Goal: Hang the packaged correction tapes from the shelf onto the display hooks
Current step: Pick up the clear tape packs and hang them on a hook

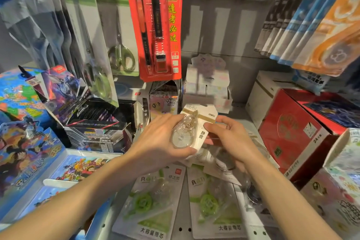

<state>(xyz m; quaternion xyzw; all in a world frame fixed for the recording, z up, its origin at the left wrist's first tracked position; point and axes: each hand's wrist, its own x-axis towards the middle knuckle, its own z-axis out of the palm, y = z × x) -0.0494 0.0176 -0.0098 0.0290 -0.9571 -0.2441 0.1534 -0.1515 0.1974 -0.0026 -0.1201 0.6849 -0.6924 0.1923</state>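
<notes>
Held above the shelf [183, 218], the white-and-gold correction tape pack [191, 128] is pinched by the left hand [155, 142] and by the right hand [228, 138], so the stack beneath its fingers may slip during the lift toward a hook.

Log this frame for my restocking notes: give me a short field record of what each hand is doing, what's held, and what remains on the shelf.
held item: packaged correction tape, white and gold card
left hand: grips the pack's left side, over the clear blister
right hand: pinches the pack's right edge
on shelf: two green correction tape packs, lying flat
hanging nearby: red pen set card
hung yet: no
</notes>
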